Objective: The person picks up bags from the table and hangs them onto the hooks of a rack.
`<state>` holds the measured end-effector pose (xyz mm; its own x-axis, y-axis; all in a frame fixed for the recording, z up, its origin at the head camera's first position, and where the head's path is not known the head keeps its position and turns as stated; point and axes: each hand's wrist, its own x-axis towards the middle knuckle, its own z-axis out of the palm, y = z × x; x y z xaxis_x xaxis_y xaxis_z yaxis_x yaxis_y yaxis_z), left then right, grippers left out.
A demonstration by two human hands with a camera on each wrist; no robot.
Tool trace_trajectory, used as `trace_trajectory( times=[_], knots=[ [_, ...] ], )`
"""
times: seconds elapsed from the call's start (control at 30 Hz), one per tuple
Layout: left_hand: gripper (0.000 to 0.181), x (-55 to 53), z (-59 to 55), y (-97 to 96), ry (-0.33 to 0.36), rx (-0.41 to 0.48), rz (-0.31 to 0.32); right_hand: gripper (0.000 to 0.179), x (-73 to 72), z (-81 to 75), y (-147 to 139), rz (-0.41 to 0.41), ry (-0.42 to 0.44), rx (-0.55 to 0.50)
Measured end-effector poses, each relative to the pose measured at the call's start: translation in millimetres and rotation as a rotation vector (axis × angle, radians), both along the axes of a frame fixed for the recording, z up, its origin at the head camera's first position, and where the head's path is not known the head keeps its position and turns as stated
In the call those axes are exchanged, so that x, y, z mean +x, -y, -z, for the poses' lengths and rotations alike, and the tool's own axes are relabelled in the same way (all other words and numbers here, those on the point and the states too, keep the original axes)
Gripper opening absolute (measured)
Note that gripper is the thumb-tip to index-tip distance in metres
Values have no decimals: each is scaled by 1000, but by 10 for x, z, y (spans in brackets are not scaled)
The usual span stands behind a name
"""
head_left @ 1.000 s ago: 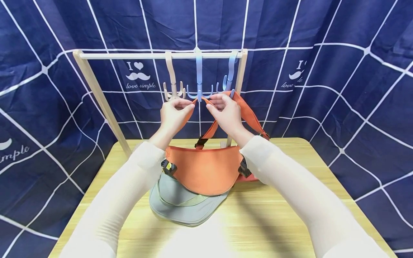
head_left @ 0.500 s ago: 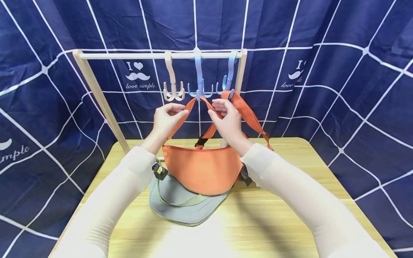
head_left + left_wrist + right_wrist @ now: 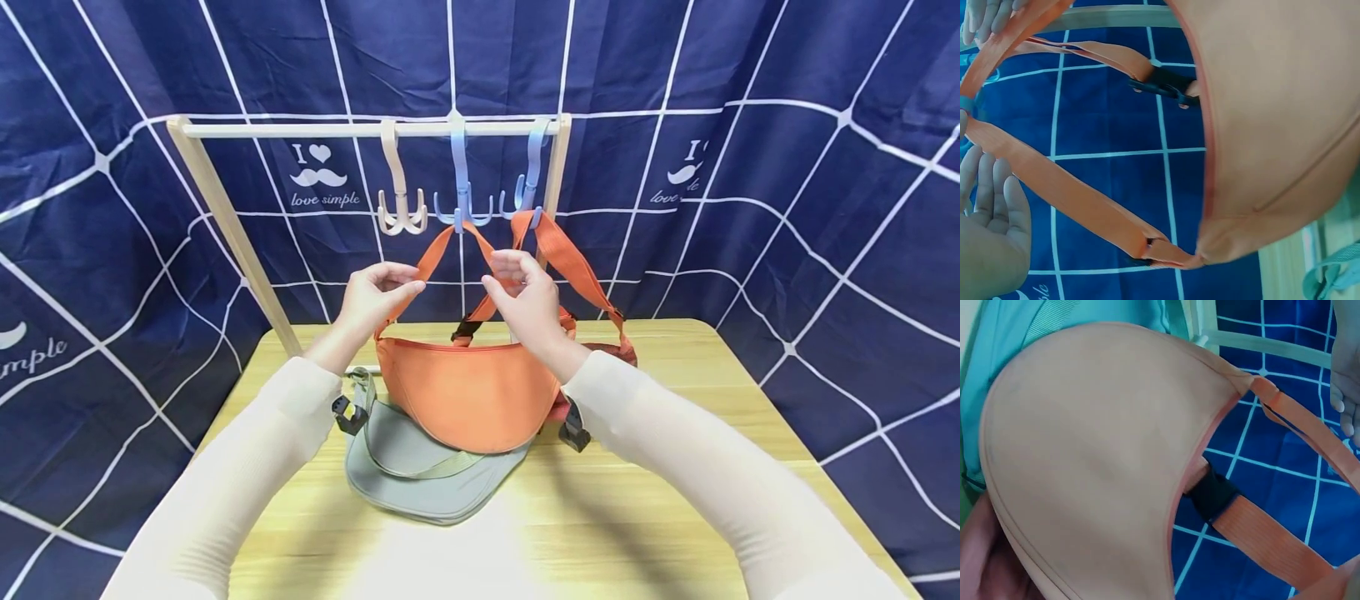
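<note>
An orange sling bag (image 3: 465, 400) hangs by its strap (image 3: 437, 252) from the middle blue hook (image 3: 459, 179). My left hand (image 3: 375, 296) is beside the strap's left side, thumb and fingers parted, with nothing gripped. On the other side, my right hand (image 3: 529, 302) is spread loosely near the strap's right part, its thumb apart from the fingers. The left wrist view shows the left hand (image 3: 997, 225) beside the orange strap (image 3: 1072, 190), palm and fingers relaxed. In the right wrist view the bag's smooth panel (image 3: 1091, 444) fills the middle.
A second orange strap (image 3: 573, 260) loops over the right blue hook (image 3: 531, 179), its reddish bag mostly hidden behind. A grey bag (image 3: 420, 496) lies on the wooden table (image 3: 637, 500) under the orange one. Left on the rack's bar (image 3: 285, 131) hangs a beige hook (image 3: 401, 187).
Both hands have let go of the strap and come down from the hook; the left moved left and down, the right slightly down. The bag stays hanging by its strap.
</note>
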<state>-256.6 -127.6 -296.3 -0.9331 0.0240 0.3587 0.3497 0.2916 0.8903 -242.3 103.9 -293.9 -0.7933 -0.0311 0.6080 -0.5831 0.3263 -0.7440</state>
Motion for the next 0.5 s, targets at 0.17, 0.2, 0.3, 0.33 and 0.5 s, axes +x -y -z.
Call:
trace_trajectory(
  times=[0.17, 0.2, 0.3, 0.33, 0.5],
  knots=[
    [29, 40, 120, 65, 14, -11, 29, 30, 40, 91, 20, -36, 32, -2],
    [29, 48, 147, 76, 15, -15, 34, 30, 46, 112, 27, -41, 37, 1],
    [28, 73, 223, 105, 15, -35, 49, 29, 61, 183, 45, -48, 45, 15],
    [28, 89, 244, 110, 14, -40, 55, 29, 66, 208, 50, -51, 50, 15],
    [23, 297, 253, 89, 13, -78, 82, 28, 107, 361, 76, -93, 106, -3]
  ],
)
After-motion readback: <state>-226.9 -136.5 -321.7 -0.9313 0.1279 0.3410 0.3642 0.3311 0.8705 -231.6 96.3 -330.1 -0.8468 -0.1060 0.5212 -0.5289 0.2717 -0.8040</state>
